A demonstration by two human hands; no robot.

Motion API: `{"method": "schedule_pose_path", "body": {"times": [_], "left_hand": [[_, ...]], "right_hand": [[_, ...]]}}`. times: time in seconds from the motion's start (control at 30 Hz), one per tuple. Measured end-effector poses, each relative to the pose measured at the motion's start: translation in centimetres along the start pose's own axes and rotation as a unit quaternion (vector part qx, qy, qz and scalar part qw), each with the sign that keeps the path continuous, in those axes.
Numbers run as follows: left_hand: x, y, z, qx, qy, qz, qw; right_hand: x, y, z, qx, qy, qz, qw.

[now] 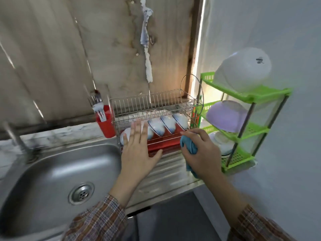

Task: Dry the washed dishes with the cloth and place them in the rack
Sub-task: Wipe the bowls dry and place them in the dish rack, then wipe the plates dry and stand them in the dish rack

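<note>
My right hand (199, 150) bunches the blue cloth (189, 146); at nine o'clock, my left hand (139, 150) spreads flat before the rack's (156, 105) bowls (166, 126).

Nothing here I can read: the print on the paper strip (145, 30) and the red-green label (195, 117) behind the rack (152, 101) are both too blurred.
</note>
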State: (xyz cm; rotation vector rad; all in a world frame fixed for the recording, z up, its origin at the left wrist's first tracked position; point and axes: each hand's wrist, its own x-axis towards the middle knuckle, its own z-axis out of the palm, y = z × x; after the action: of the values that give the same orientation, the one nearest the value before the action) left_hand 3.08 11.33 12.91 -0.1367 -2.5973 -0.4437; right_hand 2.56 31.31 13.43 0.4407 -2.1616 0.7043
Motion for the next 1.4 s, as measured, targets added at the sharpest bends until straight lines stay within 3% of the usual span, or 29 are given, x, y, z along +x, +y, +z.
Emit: {"method": "schedule_pose_path", "body": {"times": [0.23, 0.4, 0.7, 1.03, 1.27, 1.4], "left_hand": [[-6.8, -9.8, -4.3, 0.041, -0.002, -0.102, 0.994], [-10.4, -17.8, -8.1, 0.063, 0.012, -0.149, 0.987], [-17.6, -34.4, -14.0, 0.083, -0.004, -0.242, 0.967], [-24.1, -50.2, -14.7, 0.048, -0.055, -0.357, 0.931], [-26.1, -55.8, -13.3, -0.001, -0.098, -0.440, 0.893], [-26.3, -57.6, -12.7, 0.002, -0.156, -0.442, 0.883]], "right_hand": [[-2.3, -10.0, 7.5, 0.090, -0.098, -0.036, 0.990], [-3.3, -18.2, 14.2, 0.165, -0.126, -0.099, 0.973], [-5.8, -35.9, 25.7, 0.238, -0.238, -0.070, 0.939], [-6.6, -47.7, 35.7, 0.185, -0.429, -0.063, 0.882], [-7.8, -52.0, 42.9, 0.165, -0.531, -0.096, 0.826], [-8.9, -53.4, 46.4, 0.127, -0.596, -0.123, 0.783]]}}
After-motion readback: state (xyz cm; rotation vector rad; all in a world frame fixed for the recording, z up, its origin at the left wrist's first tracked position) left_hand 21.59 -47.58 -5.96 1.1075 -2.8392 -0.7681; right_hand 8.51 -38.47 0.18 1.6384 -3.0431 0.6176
